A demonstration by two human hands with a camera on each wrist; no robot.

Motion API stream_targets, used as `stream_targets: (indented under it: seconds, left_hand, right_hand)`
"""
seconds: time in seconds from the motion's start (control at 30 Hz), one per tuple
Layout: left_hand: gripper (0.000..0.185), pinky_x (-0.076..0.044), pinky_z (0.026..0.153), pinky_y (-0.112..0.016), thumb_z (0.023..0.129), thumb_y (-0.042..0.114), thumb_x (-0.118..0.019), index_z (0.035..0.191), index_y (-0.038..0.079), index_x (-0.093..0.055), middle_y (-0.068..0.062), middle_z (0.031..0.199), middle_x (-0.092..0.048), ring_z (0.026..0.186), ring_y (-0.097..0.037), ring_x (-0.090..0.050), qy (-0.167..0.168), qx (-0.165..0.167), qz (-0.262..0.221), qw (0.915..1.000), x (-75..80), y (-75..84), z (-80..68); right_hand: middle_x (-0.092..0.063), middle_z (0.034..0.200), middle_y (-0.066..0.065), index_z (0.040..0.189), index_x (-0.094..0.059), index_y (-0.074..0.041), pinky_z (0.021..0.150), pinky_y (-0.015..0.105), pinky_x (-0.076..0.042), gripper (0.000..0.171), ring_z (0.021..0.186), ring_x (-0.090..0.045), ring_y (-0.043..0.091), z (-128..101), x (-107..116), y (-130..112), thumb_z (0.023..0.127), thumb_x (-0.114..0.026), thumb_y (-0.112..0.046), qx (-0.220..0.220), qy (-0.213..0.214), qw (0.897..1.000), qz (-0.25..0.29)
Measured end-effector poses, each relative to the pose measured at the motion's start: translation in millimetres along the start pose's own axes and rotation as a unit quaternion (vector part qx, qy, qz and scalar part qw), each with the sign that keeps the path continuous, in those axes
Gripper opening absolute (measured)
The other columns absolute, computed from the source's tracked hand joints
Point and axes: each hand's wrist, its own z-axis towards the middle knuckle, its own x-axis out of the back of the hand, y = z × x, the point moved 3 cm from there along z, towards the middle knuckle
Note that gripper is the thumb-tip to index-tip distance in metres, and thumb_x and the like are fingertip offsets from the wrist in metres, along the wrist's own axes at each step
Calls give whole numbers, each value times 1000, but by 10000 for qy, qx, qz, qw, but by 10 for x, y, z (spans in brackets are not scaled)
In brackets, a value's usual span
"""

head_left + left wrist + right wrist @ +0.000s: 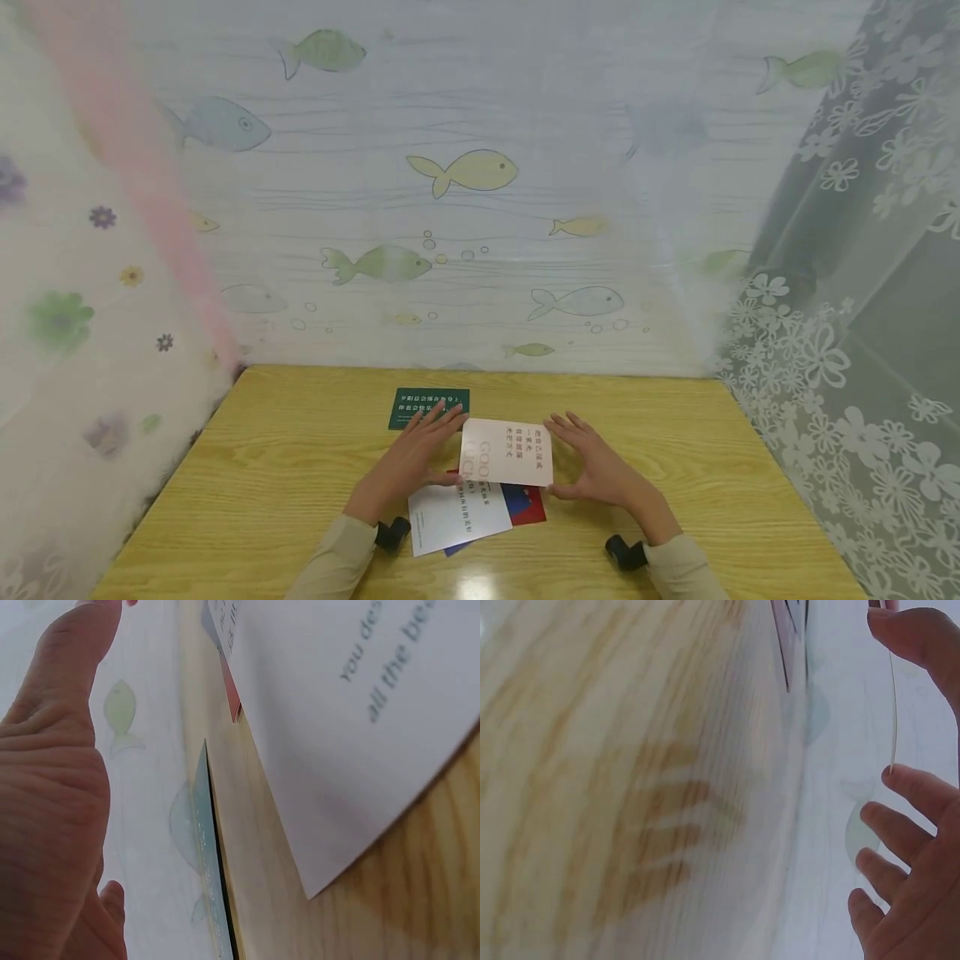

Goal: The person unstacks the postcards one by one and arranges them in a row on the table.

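A pale pink card [512,454] with red lettering is tilted above other cards, between my two hands. My left hand [408,454] holds its left edge, thumb low and fingers high. My right hand [600,467] holds the opposite edge; in the right wrist view the card's thin edge [894,712] runs between thumb and index fingertip, the other fingers spread. Beneath lies a white card [450,521] with dark print, overlapping a red card [537,507] and a blue one [517,498]. Beyond my left fingers lies a dark green card [405,414] with white text.
The cards lie on a yellow wood-grain table [285,467]. A curtain printed with fish [480,171] hangs behind its far edge. Flowered curtains [60,321] stand along the left and right sides. Black wrist bands with cameras [626,552] sit at my sleeves.
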Motion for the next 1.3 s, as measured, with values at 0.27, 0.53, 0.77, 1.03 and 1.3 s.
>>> stream_targets:
  seconds: [0.27, 0.53, 0.77, 1.03, 1.3]
  left_hand:
    - [97, -19, 123, -63, 80, 48, -83, 158, 12, -38, -11, 165, -34, 154, -40, -23, -140, 45, 36, 9999, -23, -43, 69]
    - [95, -18, 124, -63, 85, 49, -78, 160, 11, -34, -12, 166, -31, 154, -40, -21, -274, 100, -11, 9996, -19, -60, 140]
    - [96, -17, 125, -61, 85, 55, -76, 160, 13, -33, -9, 167, -29, 156, -37, -19, -337, 267, 203, 9989, -43, -105, 219]
    - [94, -17, 126, -60, 86, 53, -76, 160, 14, -33, -7, 167, -29, 156, -36, -19, -483, 385, 95, 9980, -71, -143, 324]
    - [92, -15, 126, -58, 87, 51, -76, 160, 14, -34, -8, 166, -32, 156, -37, -19, -572, 536, -38, 9969, -96, -181, 433]
  right_hand:
    - [-42, 158, 22, 150, -48, -3, 111, 73, -33, 95, 149, -26, 51, 48, 20, 49, 71, -93, -33, 30, 10, 10000, -91]
    - [-40, 158, 24, 151, -46, -2, 111, 75, -31, 93, 148, -25, 53, 113, 63, 79, 75, -90, -35, 18, -72, 9998, -197]
    - [-36, 161, 22, 156, -40, -6, 115, 75, -24, 96, 152, -18, 51, 183, 61, 146, 79, -87, -38, -282, -399, 9987, -162]
    - [-35, 161, 23, 156, -38, -3, 117, 73, -22, 95, 151, -19, 52, 246, 68, 214, 80, -88, -32, -299, -485, 9980, -271]
    - [-35, 160, 25, 156, -36, -1, 118, 73, -21, 94, 150, -19, 53, 335, 66, 354, 81, -87, -29, -231, -522, 9976, -383]
